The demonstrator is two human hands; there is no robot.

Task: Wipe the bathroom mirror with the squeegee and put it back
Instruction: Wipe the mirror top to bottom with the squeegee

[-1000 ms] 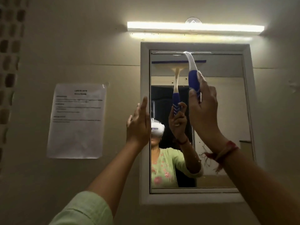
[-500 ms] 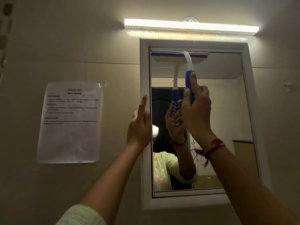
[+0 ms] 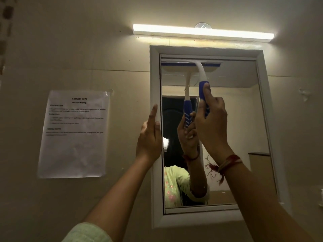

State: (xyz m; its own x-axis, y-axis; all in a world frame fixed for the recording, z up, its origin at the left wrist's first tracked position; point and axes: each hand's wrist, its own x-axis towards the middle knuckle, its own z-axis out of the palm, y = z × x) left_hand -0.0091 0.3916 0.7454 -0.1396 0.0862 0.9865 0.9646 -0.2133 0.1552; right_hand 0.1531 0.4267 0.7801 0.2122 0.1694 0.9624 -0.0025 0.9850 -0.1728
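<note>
A white-framed mirror (image 3: 244,130) hangs on the beige wall. My right hand (image 3: 212,124) is wrapped around the blue handle of a white and blue squeegee (image 3: 201,74). Its blade lies flat against the glass at the mirror's top edge, on the left half. My left hand (image 3: 149,137) rests flat with fingers straight against the mirror's left frame (image 3: 154,75), holding nothing. The glass reflects the squeegee, my right hand and a light green sleeve.
A lit tube light (image 3: 202,31) is mounted just above the mirror. A printed paper sheet (image 3: 75,135) is taped to the wall left of the mirror. A patterned vent strip (image 3: 6,23) runs along the far left edge.
The squeegee blade rose to the mirror's top edge and has since slipped slightly down from it. My left hand stays on the left frame. The view has tilted a little.
</note>
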